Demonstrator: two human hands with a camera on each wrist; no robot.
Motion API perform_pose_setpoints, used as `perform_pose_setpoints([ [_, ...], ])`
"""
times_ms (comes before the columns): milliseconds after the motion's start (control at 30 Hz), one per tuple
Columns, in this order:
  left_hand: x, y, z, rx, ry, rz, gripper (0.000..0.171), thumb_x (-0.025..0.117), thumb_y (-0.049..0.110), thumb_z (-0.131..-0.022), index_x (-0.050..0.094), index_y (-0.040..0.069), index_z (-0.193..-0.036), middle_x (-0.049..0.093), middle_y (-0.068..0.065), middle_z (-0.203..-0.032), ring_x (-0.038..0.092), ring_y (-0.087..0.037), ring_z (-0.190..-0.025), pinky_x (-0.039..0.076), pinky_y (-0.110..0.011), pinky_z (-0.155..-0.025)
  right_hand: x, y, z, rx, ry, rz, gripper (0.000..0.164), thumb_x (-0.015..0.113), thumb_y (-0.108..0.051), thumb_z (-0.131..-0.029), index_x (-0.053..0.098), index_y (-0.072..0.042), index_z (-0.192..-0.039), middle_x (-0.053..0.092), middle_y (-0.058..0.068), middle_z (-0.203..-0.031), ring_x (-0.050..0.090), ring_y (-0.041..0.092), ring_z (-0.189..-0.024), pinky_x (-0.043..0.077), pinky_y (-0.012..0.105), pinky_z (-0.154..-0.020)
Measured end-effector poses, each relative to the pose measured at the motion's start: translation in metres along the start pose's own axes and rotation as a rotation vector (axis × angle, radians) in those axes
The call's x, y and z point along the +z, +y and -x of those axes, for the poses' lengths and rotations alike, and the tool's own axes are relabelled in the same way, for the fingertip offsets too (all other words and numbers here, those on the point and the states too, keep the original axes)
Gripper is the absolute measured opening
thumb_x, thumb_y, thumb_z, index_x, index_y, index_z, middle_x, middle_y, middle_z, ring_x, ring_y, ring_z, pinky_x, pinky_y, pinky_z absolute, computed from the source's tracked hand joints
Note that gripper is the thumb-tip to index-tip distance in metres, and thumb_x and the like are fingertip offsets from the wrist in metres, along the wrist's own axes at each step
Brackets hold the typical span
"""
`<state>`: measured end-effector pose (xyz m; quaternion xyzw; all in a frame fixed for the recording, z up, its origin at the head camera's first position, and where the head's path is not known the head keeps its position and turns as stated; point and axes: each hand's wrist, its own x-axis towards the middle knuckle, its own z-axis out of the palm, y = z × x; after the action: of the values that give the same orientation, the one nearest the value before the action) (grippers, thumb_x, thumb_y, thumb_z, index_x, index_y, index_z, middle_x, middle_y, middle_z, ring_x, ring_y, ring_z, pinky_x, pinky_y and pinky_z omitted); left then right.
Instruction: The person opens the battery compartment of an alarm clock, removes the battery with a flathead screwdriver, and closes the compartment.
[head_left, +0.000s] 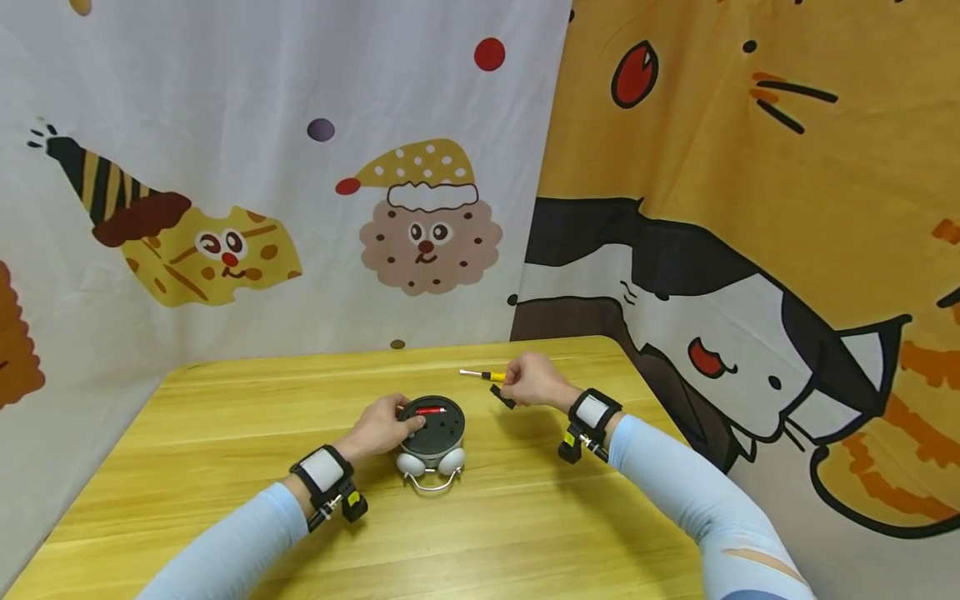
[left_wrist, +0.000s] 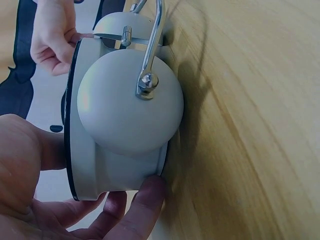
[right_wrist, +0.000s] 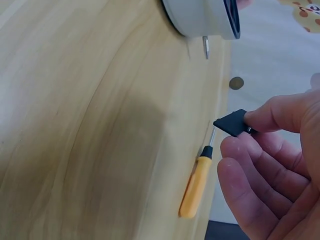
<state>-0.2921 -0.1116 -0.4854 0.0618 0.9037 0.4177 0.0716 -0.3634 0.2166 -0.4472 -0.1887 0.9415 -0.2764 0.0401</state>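
A twin-bell alarm clock (head_left: 441, 427) lies on its face, black back upward, with its two white bells (left_wrist: 131, 100) and wire handle toward the person. A red battery (head_left: 431, 410) sits in the slot in the back. My left hand (head_left: 380, 427) grips the clock's side, thumb over the back's edge and fingers low against the body. Off to the right, my right hand (head_left: 534, 380) pinches a small black battery cover (right_wrist: 234, 123) between thumb and fingers, held above the table. Beyond that hand lies a screwdriver (right_wrist: 196, 186) with a yellow handle, its metal shaft pointing left in the head view.
The wooden table (head_left: 247, 417) carries the clock and screwdriver. Behind it hangs a white curtain (head_left: 262, 75) with cartoon prints, and an orange one with a cat (head_left: 720, 333) runs along the right side. Both wrists wear strapped cameras.
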Motion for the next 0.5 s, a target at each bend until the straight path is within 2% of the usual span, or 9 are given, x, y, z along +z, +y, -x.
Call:
perform_pose_setpoints([
  [333, 0.000, 0.001, 0.000, 0.000, 0.000, -0.004, 0.046, 0.079, 0.029, -0.105, 0.069, -0.003, -0.136, 0.078, -0.018, -0.116, 0.069, -0.021, -0.097, 0.055, -0.030, -0.080, 0.000, 0.016, 0.007, 0.031, -0.010, 0.024, 0.018, 0.084, -0.016, -0.096, 0.078, -0.014, -0.080, 0.075, -0.002, -0.070, 0.065, 0.012, -0.060, 0.051, 0.025, -0.063],
  [500, 0.000, 0.000, 0.000, -0.002, -0.002, -0.006, 0.046, 0.079, 0.029, -0.105, 0.069, -0.003, -0.137, 0.077, -0.019, -0.119, 0.069, -0.021, -0.098, 0.056, -0.032, -0.081, 0.001, 0.027, 0.009, 0.042, -0.011, 0.034, 0.017, 0.085, -0.015, -0.096, 0.078, -0.014, -0.080, 0.075, -0.002, -0.072, 0.066, 0.012, -0.060, 0.051, 0.025, -0.061],
])
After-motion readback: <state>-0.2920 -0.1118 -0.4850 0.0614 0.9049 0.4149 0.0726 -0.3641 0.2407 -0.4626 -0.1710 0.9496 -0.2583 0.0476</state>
